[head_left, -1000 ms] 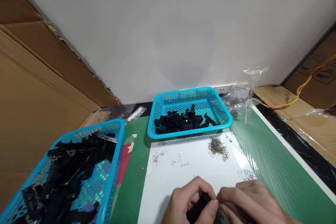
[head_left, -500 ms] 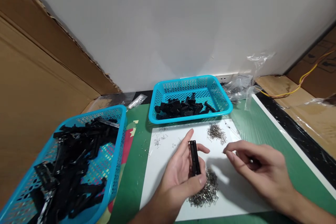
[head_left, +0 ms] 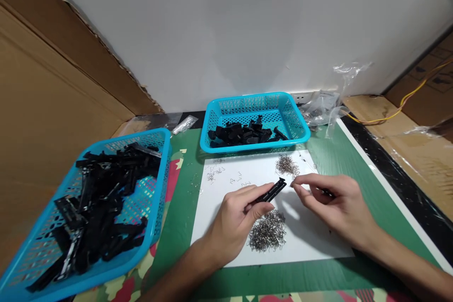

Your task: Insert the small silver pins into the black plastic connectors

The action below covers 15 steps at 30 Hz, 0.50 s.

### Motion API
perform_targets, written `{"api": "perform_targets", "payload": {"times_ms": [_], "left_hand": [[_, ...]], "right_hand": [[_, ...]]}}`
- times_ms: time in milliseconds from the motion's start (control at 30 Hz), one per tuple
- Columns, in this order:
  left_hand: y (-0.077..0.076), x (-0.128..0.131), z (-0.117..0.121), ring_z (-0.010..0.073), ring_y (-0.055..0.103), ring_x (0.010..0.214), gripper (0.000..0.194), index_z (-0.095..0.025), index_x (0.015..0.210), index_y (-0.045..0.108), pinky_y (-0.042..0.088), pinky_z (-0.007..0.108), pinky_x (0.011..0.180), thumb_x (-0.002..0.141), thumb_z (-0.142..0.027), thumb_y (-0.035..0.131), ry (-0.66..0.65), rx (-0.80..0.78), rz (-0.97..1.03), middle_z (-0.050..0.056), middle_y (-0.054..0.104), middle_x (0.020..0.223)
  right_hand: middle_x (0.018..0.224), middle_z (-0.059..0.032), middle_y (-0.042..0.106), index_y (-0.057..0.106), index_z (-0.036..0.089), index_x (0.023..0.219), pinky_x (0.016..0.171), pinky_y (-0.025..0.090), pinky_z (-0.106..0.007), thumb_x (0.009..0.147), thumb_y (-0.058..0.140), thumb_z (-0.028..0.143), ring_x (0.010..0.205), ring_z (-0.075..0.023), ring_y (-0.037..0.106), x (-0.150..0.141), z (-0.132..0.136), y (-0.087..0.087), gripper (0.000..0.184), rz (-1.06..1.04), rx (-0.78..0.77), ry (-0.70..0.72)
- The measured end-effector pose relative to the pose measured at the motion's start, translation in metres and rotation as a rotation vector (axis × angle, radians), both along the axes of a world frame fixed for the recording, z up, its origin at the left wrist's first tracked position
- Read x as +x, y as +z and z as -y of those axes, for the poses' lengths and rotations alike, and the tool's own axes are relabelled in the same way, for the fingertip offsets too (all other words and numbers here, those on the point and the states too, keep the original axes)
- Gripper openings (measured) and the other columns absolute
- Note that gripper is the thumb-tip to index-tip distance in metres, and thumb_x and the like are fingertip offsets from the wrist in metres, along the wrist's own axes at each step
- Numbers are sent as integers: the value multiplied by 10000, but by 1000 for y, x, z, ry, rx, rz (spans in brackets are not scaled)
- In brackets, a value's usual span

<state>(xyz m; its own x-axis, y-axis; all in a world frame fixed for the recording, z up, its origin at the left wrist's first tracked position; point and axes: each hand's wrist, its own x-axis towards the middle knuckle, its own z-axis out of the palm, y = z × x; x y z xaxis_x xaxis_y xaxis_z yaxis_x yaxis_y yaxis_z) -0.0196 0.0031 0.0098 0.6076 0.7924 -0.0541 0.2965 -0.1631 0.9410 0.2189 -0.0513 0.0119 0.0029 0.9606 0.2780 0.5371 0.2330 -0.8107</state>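
Observation:
My left hand [head_left: 228, 222] is closed around a long, narrow black plastic part [head_left: 272, 193], whose free end tilts up to the right. Just right of that end, my right hand [head_left: 336, 203] pinches thumb and forefinger together; whatever sits between the tips is too small to name. Something dark shows under its curled fingers, mostly hidden. Below the black part, a big heap of small bent metal wire pieces [head_left: 268, 232] lies on a white sheet [head_left: 304, 247]. A smaller wire heap [head_left: 286, 165] is farther back, with loose pieces scattered at the sheet's left.
A blue basket [head_left: 255, 148] of small black parts stands behind the sheet. Another blue basket [head_left: 163, 184], full of longer black parts, is at the left. Clear plastic bags [head_left: 322, 108] lie at back right by the wall. Cardboard [head_left: 63, 71] rises on the left.
My left hand has turned over, so the black part went from upright to slanting right. My right hand has shifted left, close to the part's end. The view has tilted slightly.

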Motion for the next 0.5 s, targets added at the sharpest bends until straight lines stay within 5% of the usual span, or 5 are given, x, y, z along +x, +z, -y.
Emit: {"api": "perform_targets", "payload": {"times_ms": [267, 500], "left_hand": [[-4, 8, 3, 211, 643, 877, 378, -222, 1227, 764, 461, 344, 821, 1089, -465, 508, -102, 278, -165, 50, 761, 933], [-14, 7, 5, 184, 662, 767, 458, -193, 1243, 749, 454, 356, 786, 1105, -511, 451, -128, 364, -158, 53, 782, 901]], "right_hand": [[537, 8, 618, 851, 163, 939, 497, 357, -264, 965, 601, 295, 450, -99, 431, 6, -4, -11, 285, 228, -109, 87], [586, -25, 689, 837, 177, 875, 506, 396, -270, 991, 576, 286, 465, -123, 558, 3, -1, -14, 306, 430, 40, 71]]}}
